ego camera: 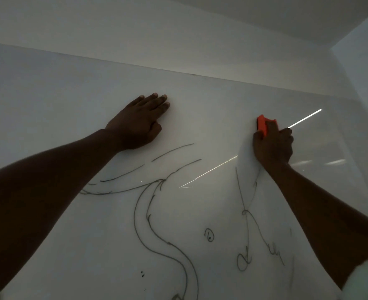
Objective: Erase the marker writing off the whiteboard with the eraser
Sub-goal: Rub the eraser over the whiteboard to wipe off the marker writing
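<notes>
A glossy whiteboard (200,98) fills most of the head view. Black marker writing (150,215), loose curved lines and small squiggles, covers its lower middle and lower right. My right hand (273,146) is shut on an orange eraser (265,123) with a dark pad, pressed flat against the board at the upper right, above the lines. A cleaner pale streak runs down below that hand. My left hand (138,122) lies flat on the board at the upper centre, fingers together and stretched, holding nothing.
The board's top edge (191,73) meets a white wall above. A side wall (365,83) closes in at the right. Bright reflections of ceiling lights (304,119) streak across the board's right half. The room is dim.
</notes>
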The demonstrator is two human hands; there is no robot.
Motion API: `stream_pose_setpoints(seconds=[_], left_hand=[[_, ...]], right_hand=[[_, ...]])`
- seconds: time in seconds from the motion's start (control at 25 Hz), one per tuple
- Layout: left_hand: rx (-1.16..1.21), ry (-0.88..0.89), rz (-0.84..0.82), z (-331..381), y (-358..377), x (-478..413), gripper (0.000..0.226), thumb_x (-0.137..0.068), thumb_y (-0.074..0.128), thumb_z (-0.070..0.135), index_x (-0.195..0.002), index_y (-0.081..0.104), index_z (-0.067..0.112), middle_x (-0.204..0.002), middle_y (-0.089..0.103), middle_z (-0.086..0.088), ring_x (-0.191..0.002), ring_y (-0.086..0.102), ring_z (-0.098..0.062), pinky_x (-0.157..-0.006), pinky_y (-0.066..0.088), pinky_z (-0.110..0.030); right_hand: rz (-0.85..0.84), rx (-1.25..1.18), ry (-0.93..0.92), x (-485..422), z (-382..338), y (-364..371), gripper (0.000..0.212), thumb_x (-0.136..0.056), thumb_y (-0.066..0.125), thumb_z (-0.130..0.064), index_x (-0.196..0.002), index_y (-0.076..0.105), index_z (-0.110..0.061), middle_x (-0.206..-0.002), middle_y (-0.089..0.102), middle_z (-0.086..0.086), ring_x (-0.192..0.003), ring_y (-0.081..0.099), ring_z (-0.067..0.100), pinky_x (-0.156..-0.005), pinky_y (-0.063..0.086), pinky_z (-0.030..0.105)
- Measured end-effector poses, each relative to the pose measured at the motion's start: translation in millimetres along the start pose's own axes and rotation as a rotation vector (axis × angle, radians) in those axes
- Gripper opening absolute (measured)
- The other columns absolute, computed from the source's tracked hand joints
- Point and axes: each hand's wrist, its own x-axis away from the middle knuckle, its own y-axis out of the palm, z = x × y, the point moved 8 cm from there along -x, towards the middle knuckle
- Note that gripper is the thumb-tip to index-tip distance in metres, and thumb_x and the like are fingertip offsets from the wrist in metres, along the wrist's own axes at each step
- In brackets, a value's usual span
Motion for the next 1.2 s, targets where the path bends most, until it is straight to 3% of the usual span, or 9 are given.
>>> stream_pose_setpoints(seconds=[0.12,0.36,0.6,0.68,0.84,0.92,1.04,1.08,1.2], left_hand=[[0.037,-0.021,0.031,0,-2,2,0.071,-0.092,0.029,0.030,-0.159,0.031,0.008,-0.169,0.024,-0.010,-0.158,0.017,-0.023,-0.130,0.010,-0.039],[0.039,-0.007,0.019,-2,-15,10,0.058,-0.095,0.047,0.013,-0.152,0.042,-0.002,-0.161,0.037,-0.021,-0.152,0.031,-0.035,-0.126,0.026,-0.048],[-0.091,-0.099,0.080,-69,-47,88,0.060,-0.093,0.039,0.021,-0.149,0.048,0.000,-0.158,0.042,-0.021,-0.147,0.039,-0.038,-0.120,0.034,-0.052],[-0.101,-0.103,0.084,-80,-50,109,0.060,-0.094,0.039,0.020,-0.150,0.046,0.000,-0.160,0.039,-0.021,-0.148,0.036,-0.038,-0.122,0.032,-0.052],[-0.064,-0.106,0.089,-83,-51,120,0.060,-0.094,0.040,0.017,-0.151,0.045,-0.001,-0.161,0.037,-0.020,-0.151,0.033,-0.036,-0.125,0.028,-0.047],[-0.059,-0.093,0.087,-88,-52,129,0.060,-0.094,0.039,0.016,-0.152,0.044,0.000,-0.163,0.036,-0.018,-0.152,0.032,-0.034,-0.126,0.027,-0.045],[-0.046,-0.104,0.091,-96,-53,144,0.062,-0.093,0.039,0.016,-0.153,0.042,0.002,-0.164,0.034,-0.016,-0.153,0.029,-0.032,-0.127,0.023,-0.041],[-0.034,-0.109,0.094,-96,-53,145,0.063,-0.093,0.039,0.016,-0.154,0.041,0.002,-0.165,0.033,-0.015,-0.154,0.028,-0.031,-0.128,0.023,-0.042],[-0.010,-0.125,0.089,-96,-54,145,0.064,-0.091,0.038,0.015,-0.154,0.041,0.001,-0.165,0.032,-0.016,-0.154,0.027,-0.031,-0.128,0.024,-0.045]], right_hand=[[-0.021,-0.008,0.041,29,-42,0,0.051,-0.091,0.055,-0.032,-0.138,0.047,-0.011,-0.128,0.046,0.027,-0.114,0.050,0.046,-0.089,0.048,0.048],[-0.060,-0.052,-0.825,153,-146,-9,0.055,-0.083,0.054,-0.044,-0.131,0.052,-0.016,-0.107,0.051,0.016,-0.087,0.054,0.033,-0.065,0.044,0.035],[-0.021,-0.024,-0.178,99,-118,-9,0.043,-0.091,0.056,-0.036,-0.129,0.051,-0.014,-0.118,0.049,0.021,-0.105,0.051,0.040,-0.084,0.048,0.045],[0.001,-0.073,-0.360,146,-152,-9,0.046,-0.091,0.055,-0.036,-0.130,0.051,-0.014,-0.115,0.050,0.021,-0.100,0.051,0.038,-0.081,0.048,0.046],[-0.063,-0.195,-1.013,221,-194,-14,0.045,-0.090,0.053,-0.039,-0.128,0.059,-0.017,-0.114,0.054,0.018,-0.093,0.052,0.036,-0.074,0.047,0.041],[-0.063,-0.146,-0.915,184,-186,-12,0.047,-0.091,0.053,-0.039,-0.129,0.062,-0.014,-0.115,0.055,0.022,-0.096,0.054,0.039,-0.077,0.051,0.044],[0.010,-0.101,-0.297,135,-162,-13,0.045,-0.093,0.057,-0.036,-0.132,0.056,-0.015,-0.117,0.051,0.022,-0.103,0.053,0.040,-0.084,0.047,0.044],[0.010,-0.107,-0.220,150,-171,-14,0.045,-0.092,0.057,-0.036,-0.133,0.055,-0.017,-0.117,0.051,0.021,-0.103,0.052,0.040,-0.084,0.045,0.044],[-0.049,-0.268,-0.585,267,-240,-15,0.048,-0.089,0.055,-0.036,-0.133,0.057,-0.019,-0.115,0.053,0.020,-0.097,0.051,0.037,-0.080,0.046,0.043]])
